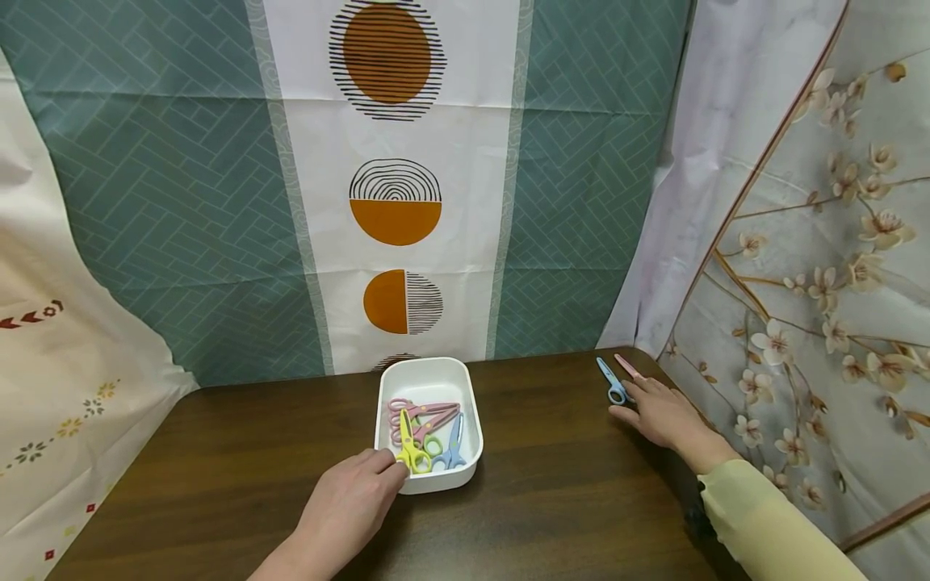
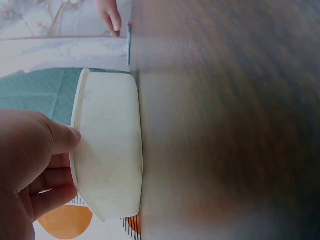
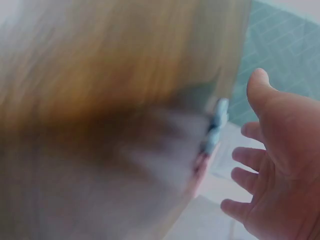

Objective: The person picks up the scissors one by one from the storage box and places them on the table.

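Observation:
My left hand [image 1: 356,500] pinches the near left corner of a white plastic tray [image 1: 475,440]. The left wrist view shows its thumb on the outside of the rim and the other fingers behind. Inside the tray lie yellow scissors [image 1: 407,440], blue scissors [image 1: 455,444], pink scissors [image 1: 436,421] and a partly covered green handle [image 1: 433,445]. Over at the table's far right corner, my right hand [image 1: 664,413] hovers by blue scissors [image 1: 615,391] and pink scissors [image 1: 627,365], hiding the pink handles. Its fingers are spread apart in the right wrist view and hold nothing.
The dark wooden table [image 1: 552,484] ends at a green and white patterned curtain [image 1: 581,307] behind. A flowered curtain [image 1: 821,323] hangs close by my right arm, and a cream cloth [image 1: 73,347] drapes along the left side.

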### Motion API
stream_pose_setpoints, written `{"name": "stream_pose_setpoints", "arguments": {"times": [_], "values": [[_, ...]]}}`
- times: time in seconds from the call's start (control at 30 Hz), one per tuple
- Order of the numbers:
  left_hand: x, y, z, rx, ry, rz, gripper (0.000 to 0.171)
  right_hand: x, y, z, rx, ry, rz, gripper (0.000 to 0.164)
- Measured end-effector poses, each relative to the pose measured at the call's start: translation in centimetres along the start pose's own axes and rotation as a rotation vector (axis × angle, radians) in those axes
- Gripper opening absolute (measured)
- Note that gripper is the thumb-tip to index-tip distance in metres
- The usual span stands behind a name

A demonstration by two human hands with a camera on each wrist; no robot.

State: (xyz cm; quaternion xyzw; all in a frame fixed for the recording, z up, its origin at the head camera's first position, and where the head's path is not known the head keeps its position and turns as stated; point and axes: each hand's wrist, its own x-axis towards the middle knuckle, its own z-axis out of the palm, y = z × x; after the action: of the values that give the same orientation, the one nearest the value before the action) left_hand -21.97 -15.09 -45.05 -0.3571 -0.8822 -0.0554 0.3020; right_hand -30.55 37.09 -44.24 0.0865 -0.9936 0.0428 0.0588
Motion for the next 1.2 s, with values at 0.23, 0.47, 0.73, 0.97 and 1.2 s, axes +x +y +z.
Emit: {"name": "stream_pose_setpoints", "arguments": {"times": [0.23, 0.47, 0.73, 0.97, 1.2], "values": [[0.0, 0.1, 0.0, 0.001, 0.014, -0.003, 0.027, 0.2, -3.6, -1.1, -0.03, 0.076, -0.084, 0.072], [0.0, 0.0, -0.1, 0.004, 0.002, -0.006, 0.025, 0.6, -8.0, -2.0, -0.025, 0.129, -0.187, 0.069], [0.0, 0.1, 0.0, 0.007, 0.01, -0.002, 0.025, 0.6, -13.5, -2.4, -0.027, 0.164, -0.329, 0.07], [0.0, 0.1, -0.1, 0.001, -0.003, -0.004, 0.023, 1.0, -17.7, -2.4, -0.018, 0.149, -0.418, 0.072], [-0.1, 0.0, 0.0, 0.003, -0.01, 0.005, 0.017, 1.4, -21.0, -2.2, -0.009, 0.153, -0.498, 0.072]]}}
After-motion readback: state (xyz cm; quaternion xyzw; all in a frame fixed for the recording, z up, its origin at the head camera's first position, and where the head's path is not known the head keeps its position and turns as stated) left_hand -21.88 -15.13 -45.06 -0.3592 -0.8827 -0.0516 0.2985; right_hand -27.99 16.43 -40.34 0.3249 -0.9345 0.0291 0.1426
